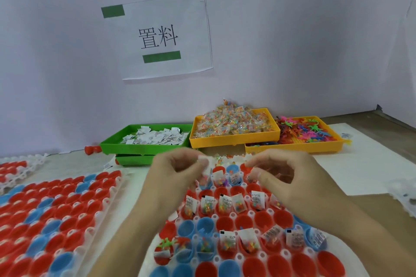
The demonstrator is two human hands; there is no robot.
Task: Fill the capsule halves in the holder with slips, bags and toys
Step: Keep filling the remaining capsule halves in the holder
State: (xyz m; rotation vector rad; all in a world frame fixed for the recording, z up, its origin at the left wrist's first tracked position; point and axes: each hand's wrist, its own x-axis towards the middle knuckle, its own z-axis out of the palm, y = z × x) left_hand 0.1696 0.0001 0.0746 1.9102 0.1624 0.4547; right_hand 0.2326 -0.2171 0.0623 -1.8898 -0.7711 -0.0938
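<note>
A white holder (215, 217) full of red and blue capsule halves lies in front of me. Several halves hold a paper slip and a small bag of coloured beads; one at the near left holds a green toy (167, 243). My left hand (177, 173) hovers over the holder's far rows and pinches white paper slips (206, 164) between thumb and fingers. My right hand (279, 175) is beside it, fingers curled, the fingertips close to a red half in the far row; what it holds is hidden.
A green tray of slips (108, 143), a yellow tray of bead bags (234, 140) and a yellow tray of toys (292, 147) stand against the wall. A second holder of empty halves (56, 209) lies at the left. A sign (164, 36) hangs on the wall.
</note>
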